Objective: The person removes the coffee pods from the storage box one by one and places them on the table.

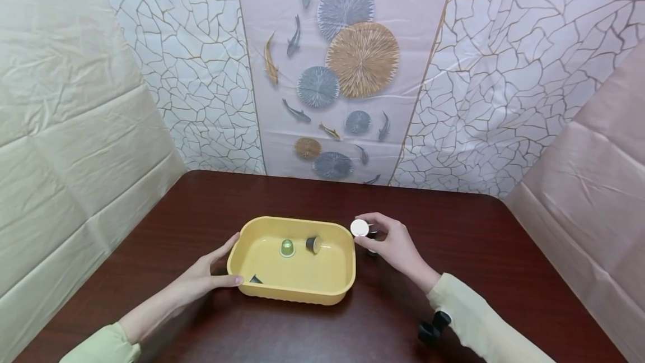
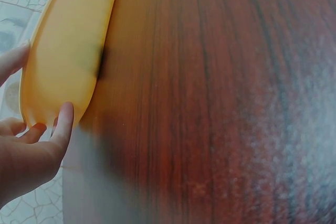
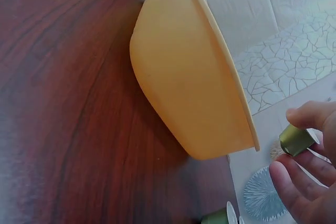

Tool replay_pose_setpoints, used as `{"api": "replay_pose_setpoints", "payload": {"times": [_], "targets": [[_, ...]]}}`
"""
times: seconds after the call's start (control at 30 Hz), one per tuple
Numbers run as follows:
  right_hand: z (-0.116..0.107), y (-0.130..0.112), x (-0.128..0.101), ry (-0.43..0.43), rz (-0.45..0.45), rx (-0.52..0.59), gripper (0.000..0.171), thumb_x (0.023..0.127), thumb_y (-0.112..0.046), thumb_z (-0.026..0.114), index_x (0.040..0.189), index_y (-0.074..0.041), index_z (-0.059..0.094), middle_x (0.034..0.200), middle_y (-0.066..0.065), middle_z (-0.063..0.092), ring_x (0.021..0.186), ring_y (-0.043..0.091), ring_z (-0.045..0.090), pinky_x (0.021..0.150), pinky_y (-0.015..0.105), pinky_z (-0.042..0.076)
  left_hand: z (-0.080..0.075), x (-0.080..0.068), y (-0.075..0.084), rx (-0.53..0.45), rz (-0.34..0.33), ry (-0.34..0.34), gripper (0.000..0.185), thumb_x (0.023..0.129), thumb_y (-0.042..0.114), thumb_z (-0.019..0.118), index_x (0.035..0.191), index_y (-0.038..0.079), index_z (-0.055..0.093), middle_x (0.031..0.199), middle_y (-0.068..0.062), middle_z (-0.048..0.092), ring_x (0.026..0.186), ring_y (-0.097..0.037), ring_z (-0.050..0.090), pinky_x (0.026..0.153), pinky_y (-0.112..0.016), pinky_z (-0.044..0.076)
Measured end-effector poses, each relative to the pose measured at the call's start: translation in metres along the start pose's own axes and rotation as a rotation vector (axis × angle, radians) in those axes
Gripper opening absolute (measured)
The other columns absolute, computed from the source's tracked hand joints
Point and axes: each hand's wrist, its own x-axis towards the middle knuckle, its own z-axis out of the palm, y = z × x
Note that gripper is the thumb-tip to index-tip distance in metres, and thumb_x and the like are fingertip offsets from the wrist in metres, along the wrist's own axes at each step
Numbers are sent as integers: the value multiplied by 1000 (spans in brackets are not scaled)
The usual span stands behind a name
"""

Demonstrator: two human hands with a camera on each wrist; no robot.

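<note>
head view: a yellow tray (image 1: 297, 297) sits on a dark red-brown table (image 1: 312, 332) in front of a patterned cloth backdrop (image 1: 282, 150). the person's left hand (image 1: 209, 273) holds the tray's left end, thumb at the near corner and fingers around the far side. inside are three small capsules: a green one (image 1: 286, 247) standing lid down, a dark one (image 1: 312, 244) lying on its side, and a dark grey one (image 1: 255, 279) partly hidden by the near wall. the right hand (image 1: 390, 242) pinches a white-lidded capsule (image 1: 360, 228) just beside the tray's right end, its lid facing the camera

left wrist view: the left thumb and fingers are set round the tray's end; the capsules inside cannot be made out

right wrist view: the held capsule has a green body, gripped between thumb and fingers, outside the tray. another green capsule (image 3: 219, 217), cut off by the bottom edge, is also outside. the filling looks partway done: three capsules in, one in hand, at least one more left out
</note>
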Motion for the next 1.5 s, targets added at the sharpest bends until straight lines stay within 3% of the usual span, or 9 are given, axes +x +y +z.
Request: {"api": "replay_pose_setpoints", "payload": {"times": [0.23,0.33,0.57,0.8,1.5], "targets": [[-6,6,-9,17,62,-7,43,80,-14,82,120,-14,65,106,8,74,87,16,69,76,30,55,-1,0,-1,-7,0,-3,93,86,27,76,158,34,18,163,-12,28,144,-37,34,107,-57,31],[-7,9,-14,24,69,-5,43,80,-13,82,119,-10,65,106,9,74,87,13,68,76,28,55,-1,0,-1,-7,1,-5,93,86,28,76,158,34,18,164,-10,27,144,-36,33,108,-57,31],[-6,15,-26,41,63,-34,37,78,-11,83,111,-5,67,105,12,72,84,14,69,77,34,57,-1,0,-1,-5,8,-3,92,86,27,75,159,32,18,165,-9,23,146,-37,27,108,-59,29],[-4,21,-35,1,97,-17,36,77,-10,83,110,-6,67,104,9,72,85,15,70,74,25,56,0,0,-2,-15,-5,-6,92,86,26,75,158,35,18,164,-11,26,145,-37,32,108,-58,30],[1,37,-54,-59,161,-62,34,77,-14,83,107,-10,69,101,5,71,80,5,68,72,22,53,-1,1,-2,-13,-11,-7,92,86,27,75,158,36,18,164,-11,26,146,-38,30,108,-58,30]]}}
